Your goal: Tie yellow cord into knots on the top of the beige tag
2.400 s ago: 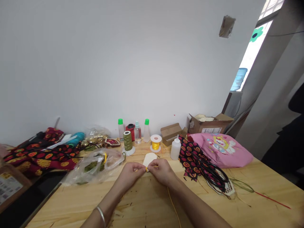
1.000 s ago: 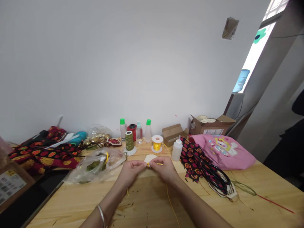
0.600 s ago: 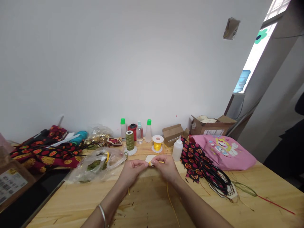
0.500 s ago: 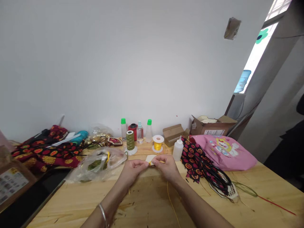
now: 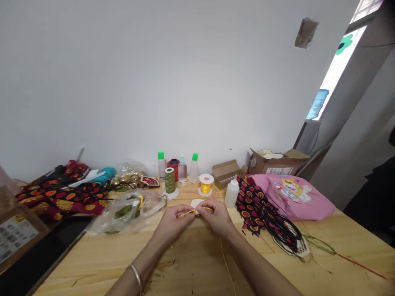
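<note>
My left hand (image 5: 174,218) and my right hand (image 5: 216,216) meet above the middle of the wooden table. A small pale flat piece (image 5: 195,203) shows between them, partly hidden by the fingers. Yellow cord (image 5: 187,213) runs from the left fingers to the piece, and the left hand is closed on it. The right thumb and finger pinch the piece at its near edge, with cord passing through those fingers too. A loose length of the cord hangs below the right hand toward the table's front. Behind stands a spool of yellow cord (image 5: 206,185).
A green thread cone (image 5: 170,181), capped bottles (image 5: 194,169) and a white squeeze bottle (image 5: 232,193) stand behind my hands. Left are a clear plastic bag (image 5: 148,200) and patterned fabric (image 5: 66,193). Right lie black cords (image 5: 285,230), a pink bag (image 5: 296,201) and cardboard boxes (image 5: 228,174).
A taut stretch of yellow cord now shows between the left fingers and the piece. The left fingertips have drawn slightly back from it; the right hand stays almost in place.
</note>
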`<state>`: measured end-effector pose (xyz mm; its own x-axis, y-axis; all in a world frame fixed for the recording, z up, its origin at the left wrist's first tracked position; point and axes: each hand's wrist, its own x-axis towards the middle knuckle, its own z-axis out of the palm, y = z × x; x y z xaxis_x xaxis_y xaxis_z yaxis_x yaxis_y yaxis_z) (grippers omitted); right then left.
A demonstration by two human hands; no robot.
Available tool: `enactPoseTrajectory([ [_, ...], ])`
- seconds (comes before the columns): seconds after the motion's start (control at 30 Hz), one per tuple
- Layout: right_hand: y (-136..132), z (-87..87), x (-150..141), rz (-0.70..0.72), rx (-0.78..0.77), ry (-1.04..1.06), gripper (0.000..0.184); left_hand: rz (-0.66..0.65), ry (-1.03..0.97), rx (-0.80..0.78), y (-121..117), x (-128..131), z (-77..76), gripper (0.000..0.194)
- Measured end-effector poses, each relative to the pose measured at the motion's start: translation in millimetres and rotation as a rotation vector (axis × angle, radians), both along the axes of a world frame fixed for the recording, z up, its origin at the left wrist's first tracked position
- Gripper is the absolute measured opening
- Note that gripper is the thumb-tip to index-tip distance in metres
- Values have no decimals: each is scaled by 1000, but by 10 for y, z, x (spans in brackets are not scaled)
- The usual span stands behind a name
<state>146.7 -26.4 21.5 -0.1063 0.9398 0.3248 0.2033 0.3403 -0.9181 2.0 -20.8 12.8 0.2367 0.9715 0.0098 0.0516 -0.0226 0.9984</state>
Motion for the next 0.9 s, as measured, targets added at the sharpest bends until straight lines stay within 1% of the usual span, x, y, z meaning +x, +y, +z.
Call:
enactPoseTrajectory([
  [0.1, -8, -4, 10, -6, 71, -56, 17, -20, 20, -41, -26, 19, 41, 25],
  [0.17, -5, -13, 12, -6, 87, -70, 18, -50, 12, -49, -32, 22, 50, 24],
  [0.3, 9, -30, 7, 4, 42, -24, 18, -81, 7, -9, -19, 10, 39, 22],
  [0.4, 16, -37, 5, 17, 2, 22, 17, -51, 27, 22, -4, 2, 33, 23],
  [0.53, 21, -41, 3, 6, -3, 48, 16, -18, 17, 34, 19, -4, 22, 24],
  [0.63, 25, -33, 2, -13, -24, 89, 15, -45, -19, 12, 33, -5, 14, 23],
  [0.8, 50, 3, 22, -75, -78, 197, 14, -47, -90, -101, 22, 7, 45, 24],
  [0.9, 68, 7, 36, -74, -85, 212, 14, -34, -68, -85, 13, 3, 53, 24],
])
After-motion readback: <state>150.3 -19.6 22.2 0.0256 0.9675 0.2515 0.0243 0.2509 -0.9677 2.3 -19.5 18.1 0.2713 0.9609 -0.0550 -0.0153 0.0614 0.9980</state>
